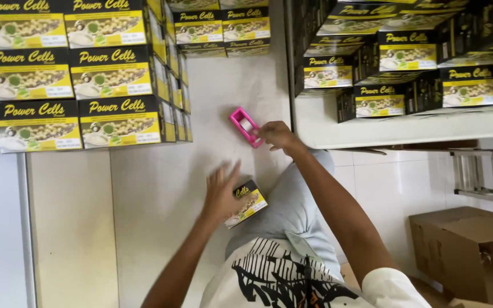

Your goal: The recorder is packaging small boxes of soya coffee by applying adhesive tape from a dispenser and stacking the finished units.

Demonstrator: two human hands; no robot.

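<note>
arms bare | shirt (292, 279) white, black scribble print | trousers (292, 211) light grey

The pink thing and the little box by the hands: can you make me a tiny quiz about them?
1. True or false: the right hand touches the pink tape dispenser.
2. What lies under the left hand? A) a small black-and-yellow box B) a cup C) a pair of scissors
3. Fill in: the stacked boxes at top left are black and ____.

Key: 1 true; 2 A; 3 yellow.
</note>
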